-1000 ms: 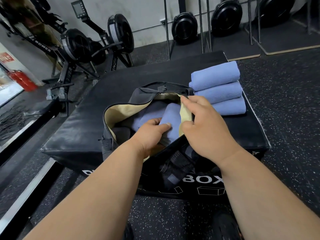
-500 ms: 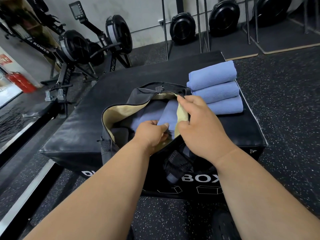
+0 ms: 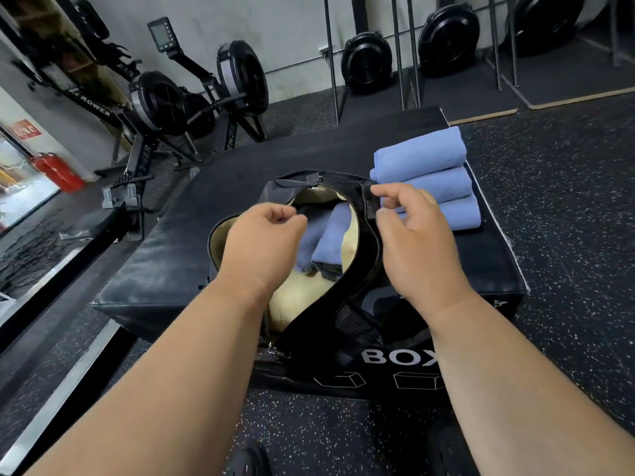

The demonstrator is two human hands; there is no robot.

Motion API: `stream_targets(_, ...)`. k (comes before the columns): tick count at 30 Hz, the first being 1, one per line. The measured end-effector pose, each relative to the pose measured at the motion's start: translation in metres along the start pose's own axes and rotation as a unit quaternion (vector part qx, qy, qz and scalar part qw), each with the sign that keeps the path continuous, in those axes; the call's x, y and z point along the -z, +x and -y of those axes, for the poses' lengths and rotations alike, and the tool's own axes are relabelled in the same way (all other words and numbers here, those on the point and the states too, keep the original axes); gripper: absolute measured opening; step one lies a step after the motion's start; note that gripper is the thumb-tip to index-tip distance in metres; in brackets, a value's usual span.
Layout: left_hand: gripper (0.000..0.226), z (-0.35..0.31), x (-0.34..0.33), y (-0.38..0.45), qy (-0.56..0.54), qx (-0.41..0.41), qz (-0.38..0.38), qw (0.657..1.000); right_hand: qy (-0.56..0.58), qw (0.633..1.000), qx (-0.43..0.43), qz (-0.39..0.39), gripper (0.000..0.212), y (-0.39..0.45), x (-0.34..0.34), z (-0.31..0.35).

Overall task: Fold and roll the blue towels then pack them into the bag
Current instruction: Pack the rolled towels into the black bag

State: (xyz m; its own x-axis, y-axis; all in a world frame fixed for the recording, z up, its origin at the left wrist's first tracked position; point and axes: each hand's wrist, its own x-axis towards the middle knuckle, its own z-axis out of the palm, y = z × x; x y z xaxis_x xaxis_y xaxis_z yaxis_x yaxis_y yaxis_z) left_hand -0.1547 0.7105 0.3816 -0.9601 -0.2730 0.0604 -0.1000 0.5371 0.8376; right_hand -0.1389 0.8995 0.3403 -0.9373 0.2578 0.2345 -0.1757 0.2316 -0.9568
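On top of the black padded box sits my bag, unzipped, with its tan lining showing. So far I can see two rolled blue towels tucked inside it, lying side by side. Three more rolled towels are stacked just beside the bag on its right, already folded and rolled but not packed yet. My left hand hovers over the opening, fingers curled loosely, holding nothing as far as I can tell. My right hand is at the bag's right edge, thumb and fingers half-closed near the strap; can't tell if it's actually pinching anything. I'd say not quite halfway: rolling looks finished, three towels left to pack.
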Motion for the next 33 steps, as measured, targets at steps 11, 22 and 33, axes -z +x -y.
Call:
stream_targets(11,0.025,-0.085,-0.061,-0.023,0.121,-0.195,0.034,0.973,0.053,0.985,-0.092,-0.134,0.035,0.009,0.049,-0.016)
stream_targets(22,0.049,-0.104,-0.139,0.063,0.294,-0.114,0.123,0.941,0.043,0.98,-0.131,-0.144,0.031,0.018,0.086,-0.032)
stream_targets(33,0.041,-0.119,-0.195,0.103,0.431,-0.076,0.14,0.888,0.037,0.979,-0.133,-0.147,0.037,0.033,0.095,-0.048)
